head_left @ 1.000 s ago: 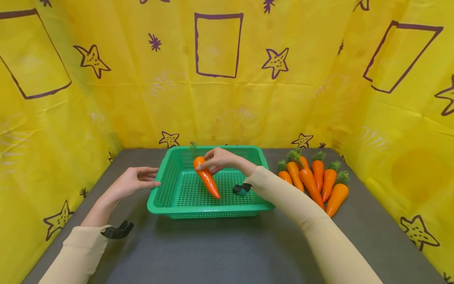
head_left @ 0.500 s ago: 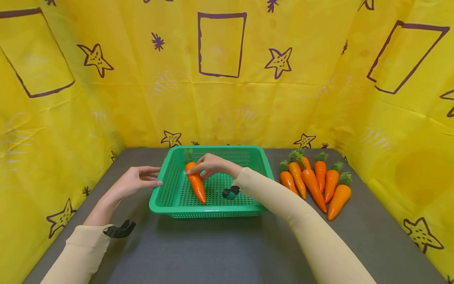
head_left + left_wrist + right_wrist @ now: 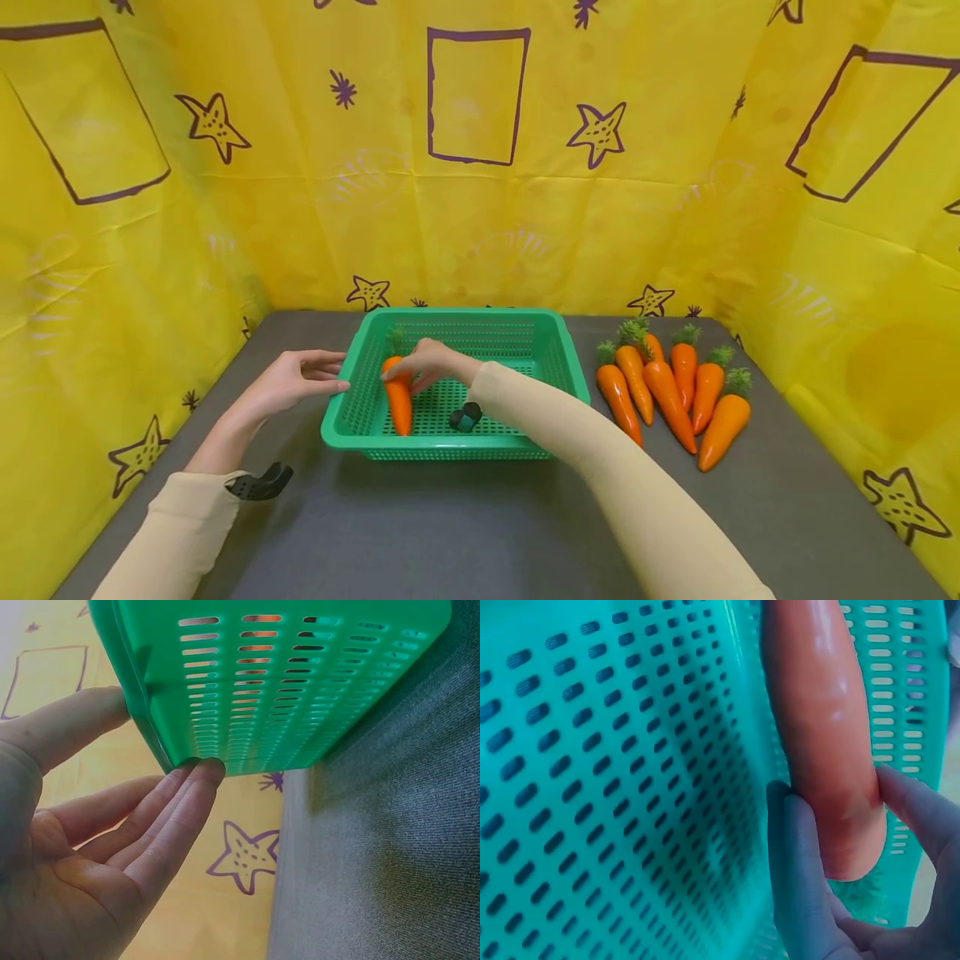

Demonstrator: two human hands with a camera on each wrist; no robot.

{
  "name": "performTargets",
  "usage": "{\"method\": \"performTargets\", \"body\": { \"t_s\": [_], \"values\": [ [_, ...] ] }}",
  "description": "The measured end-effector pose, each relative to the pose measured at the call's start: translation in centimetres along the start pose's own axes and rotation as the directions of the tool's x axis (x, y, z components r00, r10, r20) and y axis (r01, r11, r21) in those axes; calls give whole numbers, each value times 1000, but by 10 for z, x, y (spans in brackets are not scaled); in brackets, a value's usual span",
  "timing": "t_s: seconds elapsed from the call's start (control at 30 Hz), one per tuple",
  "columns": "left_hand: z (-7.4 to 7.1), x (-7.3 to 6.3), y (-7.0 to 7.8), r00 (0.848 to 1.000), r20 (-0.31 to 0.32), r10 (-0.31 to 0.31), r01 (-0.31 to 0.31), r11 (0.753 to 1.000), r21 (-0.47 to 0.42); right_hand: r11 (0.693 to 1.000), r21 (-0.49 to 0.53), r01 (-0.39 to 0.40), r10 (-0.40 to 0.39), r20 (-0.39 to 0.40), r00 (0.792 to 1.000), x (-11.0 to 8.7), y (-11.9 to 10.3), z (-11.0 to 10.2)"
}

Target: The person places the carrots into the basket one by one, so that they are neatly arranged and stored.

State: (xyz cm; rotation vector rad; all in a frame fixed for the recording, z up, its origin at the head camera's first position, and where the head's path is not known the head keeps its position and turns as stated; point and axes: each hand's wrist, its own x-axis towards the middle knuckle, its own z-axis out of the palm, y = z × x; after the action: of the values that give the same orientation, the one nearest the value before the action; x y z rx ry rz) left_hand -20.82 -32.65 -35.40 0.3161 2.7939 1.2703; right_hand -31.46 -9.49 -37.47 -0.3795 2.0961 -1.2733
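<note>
Inside the green plastic basket, my right hand pinches an orange carrot near its leafy end. The right wrist view shows thumb and fingers on opposite sides of the carrot, close to the basket's side wall. Its green leaves point toward the back, its tip toward the front. My left hand touches the basket's left rim from outside. In the left wrist view its fingers are extended against the basket's outer wall, and the thumb tip meets the rim.
Several more carrots with green tops lie in a bunch on the dark grey table, right of the basket. A yellow cloth with drawn stars and frames stands around the back and sides.
My right hand has carried the carrot leftward and lower into the basket, toward its left wall, and the carrot has turned more upright in the head view. The left hand stays at the rim.
</note>
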Motion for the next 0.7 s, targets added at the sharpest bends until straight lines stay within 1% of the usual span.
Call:
{"method": "performTargets", "body": {
  "t_s": [0.07, 0.17, 0.27, 0.4, 0.53, 0.7],
  "values": [
    [0, 0, 0, 1000, 2, -3, 3, 1000, 1, 1000, 12, -9, 10, -18, 1000, 2, 0, 4],
    [0, 0, 0, 1000, 3, -4, 4, 1000, -4, 999, 25, -20, 21, -22, 1000, 4, 1, 8],
    [1, 0, 0, 1000, 3, 1, -1, 1000, -3, 998, 44, -38, 38, -1, 999, 7, 3, 10],
    [2, 1, -1, 1000, 0, 6, -6, 1000, 5, 993, 101, -64, 62, 24, 998, 10, 6, 9],
    [2, 1, -2, 1000, -5, 7, -7, 1000, 13, 984, 162, -77, 75, 18, 997, 9, 6, 8],
    [2, 1, -2, 1000, -10, 7, -7, 1000, 10, 980, 179, -90, 86, 30, 996, 5, 5, 5]
  ]
}}
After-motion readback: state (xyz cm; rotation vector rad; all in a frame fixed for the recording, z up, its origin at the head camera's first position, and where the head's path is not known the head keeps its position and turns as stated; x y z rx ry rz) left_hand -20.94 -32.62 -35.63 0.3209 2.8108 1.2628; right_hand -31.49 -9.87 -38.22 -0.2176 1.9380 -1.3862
